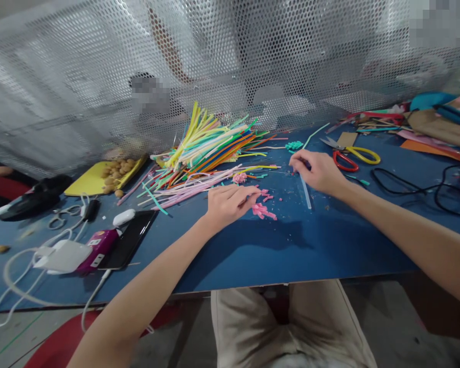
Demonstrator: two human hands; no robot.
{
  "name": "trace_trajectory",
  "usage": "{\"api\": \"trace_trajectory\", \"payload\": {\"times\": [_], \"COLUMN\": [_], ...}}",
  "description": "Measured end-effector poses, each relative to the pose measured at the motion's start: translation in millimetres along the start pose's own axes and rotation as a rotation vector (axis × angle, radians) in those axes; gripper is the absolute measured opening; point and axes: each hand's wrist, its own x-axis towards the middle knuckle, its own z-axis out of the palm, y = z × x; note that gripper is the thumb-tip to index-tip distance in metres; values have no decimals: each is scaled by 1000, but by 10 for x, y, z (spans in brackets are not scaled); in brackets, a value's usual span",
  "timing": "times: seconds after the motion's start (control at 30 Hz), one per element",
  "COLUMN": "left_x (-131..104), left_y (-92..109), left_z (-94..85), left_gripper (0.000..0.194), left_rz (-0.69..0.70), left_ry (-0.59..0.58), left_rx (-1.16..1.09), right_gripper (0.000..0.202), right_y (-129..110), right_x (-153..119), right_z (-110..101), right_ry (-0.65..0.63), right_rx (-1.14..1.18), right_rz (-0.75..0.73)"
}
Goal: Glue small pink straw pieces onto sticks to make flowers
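My left hand (232, 204) is over the blue table with thumb and fingertips pressed together, and what they pinch, if anything, is too small to make out. Just beside and below its fingertips lie short cut pink pieces (263, 211), with a few more scattered near them. A little higher and to the right, my right hand (316, 171) has its fingers curled into a pinch, its contents hidden. Below those fingers lies a translucent whitish stick (305, 193). Beyond the hands are a small pink cluster (239, 177) and a teal cluster (294, 146).
A heap of coloured pipe cleaners (214, 145) lies at the back. Scissors (347, 151) and a black cable (402, 186) are on the right. On the left are a phone (132, 240), a white charger (63, 255) and a yellow tray (84, 179). A perforated metal screen (222, 56) stands behind.
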Motion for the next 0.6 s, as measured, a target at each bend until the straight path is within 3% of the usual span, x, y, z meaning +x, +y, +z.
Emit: {"api": "trace_trajectory", "payload": {"times": [0.17,0.3,0.43,0.6], "left_x": [36,41,31,30], "left_y": [19,30,25,2], "left_z": [-18,-45,-42,-23], "left_gripper": [3,12,17,11], "left_rz": [53,-24,-87,-99], "left_ry": [78,11,-8,85], "left_rx": [-26,-11,-28,-115], "right_gripper": [25,54,60,50], "right_y": [483,760,870,813], "right_x": [95,72,63,83], "right_z": [-88,-61,-14,2], "right_ry": [41,-216,-402,-331], "right_rx": [-178,-445,-503,-521], "right_rz": [158,233,277,277]}}
